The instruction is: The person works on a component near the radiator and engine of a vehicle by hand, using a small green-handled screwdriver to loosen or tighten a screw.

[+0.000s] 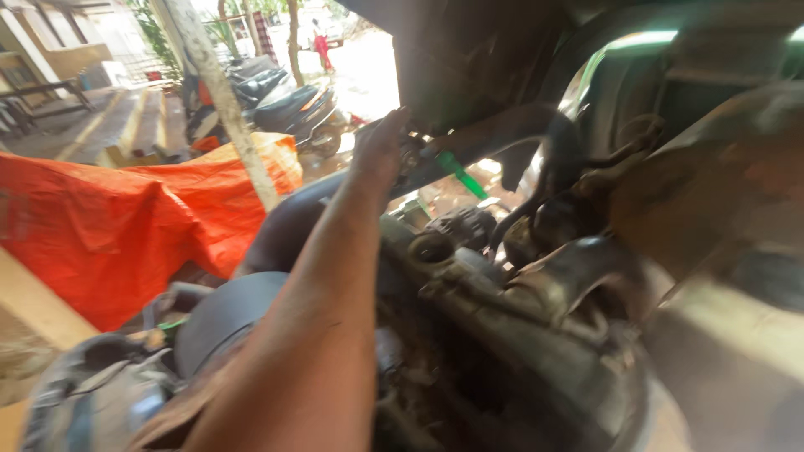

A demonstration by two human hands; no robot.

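From the head camera we see one hand (381, 146), which side we cannot tell, reaching up into the engine bay (502, 335); its fingers are hidden behind it. The green-handled tool (459, 174) lies just right of the fingertips, slanting down to the right.

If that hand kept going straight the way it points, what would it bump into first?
Probably the dark panel just above the hand, though blur makes depth unclear. The green tool sits beside it, off that line.
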